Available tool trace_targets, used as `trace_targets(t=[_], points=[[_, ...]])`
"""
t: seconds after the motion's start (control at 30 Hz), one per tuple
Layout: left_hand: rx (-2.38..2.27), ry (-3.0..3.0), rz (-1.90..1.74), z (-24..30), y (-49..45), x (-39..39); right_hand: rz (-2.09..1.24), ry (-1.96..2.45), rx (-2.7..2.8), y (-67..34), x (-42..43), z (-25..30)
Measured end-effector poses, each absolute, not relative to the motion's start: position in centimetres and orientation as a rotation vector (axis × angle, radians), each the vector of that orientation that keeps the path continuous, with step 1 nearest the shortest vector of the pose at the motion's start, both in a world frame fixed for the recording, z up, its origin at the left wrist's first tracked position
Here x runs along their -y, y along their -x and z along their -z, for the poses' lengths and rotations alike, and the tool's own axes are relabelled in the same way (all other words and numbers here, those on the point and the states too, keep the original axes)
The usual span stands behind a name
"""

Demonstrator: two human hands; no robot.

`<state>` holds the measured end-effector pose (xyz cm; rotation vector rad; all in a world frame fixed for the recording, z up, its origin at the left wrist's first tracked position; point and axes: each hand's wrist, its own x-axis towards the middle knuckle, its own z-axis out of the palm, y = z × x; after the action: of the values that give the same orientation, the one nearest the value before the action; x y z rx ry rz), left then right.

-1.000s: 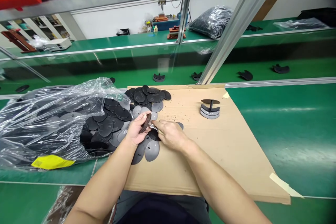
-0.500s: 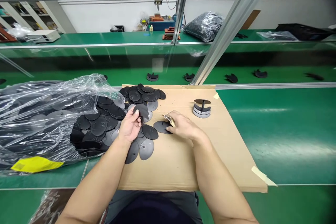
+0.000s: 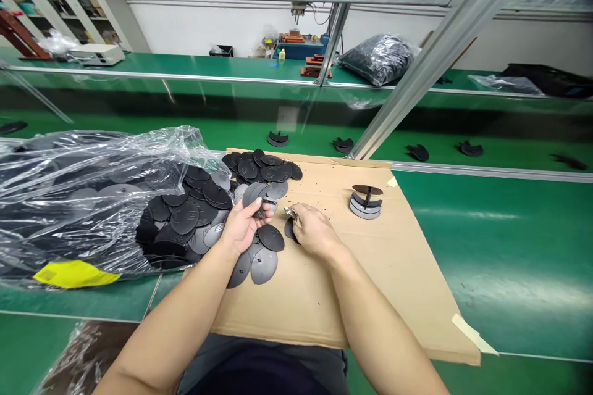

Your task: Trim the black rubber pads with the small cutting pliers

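My left hand [image 3: 244, 227] is closed around a black curved plastic part [image 3: 254, 195], held just above the cardboard beside the heap. In my right hand [image 3: 314, 228] is a small pair of metal nippers [image 3: 291, 212], their jaws pointing left toward the held part, with a gap between. The handles are mostly hidden in the palm. A black oval disc [image 3: 289, 229] lies partly hidden under the right hand. Several loose black discs [image 3: 264, 265] rest near my left wrist. To the right stands a small assembly [image 3: 365, 203] of stacked curved pieces with a disc on top.
A clear plastic bag [image 3: 92, 197] of black discs spills onto the cardboard sheet [image 3: 370, 296] from the left. Small black crumbs dot the cardboard. Behind it, several curved black parts [image 3: 278, 139] lie on the green belt [image 3: 306, 136]. A metal post [image 3: 407, 86] slants up at right.
My left hand has turned the part and moved slightly right. The right hand, with the nippers, has shifted left relative to the cardboard and covers more of the disc below. The whole view has shifted.
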<state>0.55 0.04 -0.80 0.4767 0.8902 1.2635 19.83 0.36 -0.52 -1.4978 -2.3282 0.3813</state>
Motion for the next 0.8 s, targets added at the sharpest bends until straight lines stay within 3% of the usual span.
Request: trace_targets(t=[0.23, 0.47, 0.8], points=[[-0.84, -0.522, -1.128, 1.1, -0.7, 0.4, -0.31, 1.163, 1.709, -19.2, 0.3, 0.4], [-0.733, -0.596, -1.025, 0.5, -1.0, 1.3, -0.363, 0.9, 1.774, -16.9, 1.9, 0.5], [-0.874, -0.649, -1.247, 0.2, -1.9, 1.1, -0.774, 1.164, 1.569, -17.1, 1.3, 0.2]])
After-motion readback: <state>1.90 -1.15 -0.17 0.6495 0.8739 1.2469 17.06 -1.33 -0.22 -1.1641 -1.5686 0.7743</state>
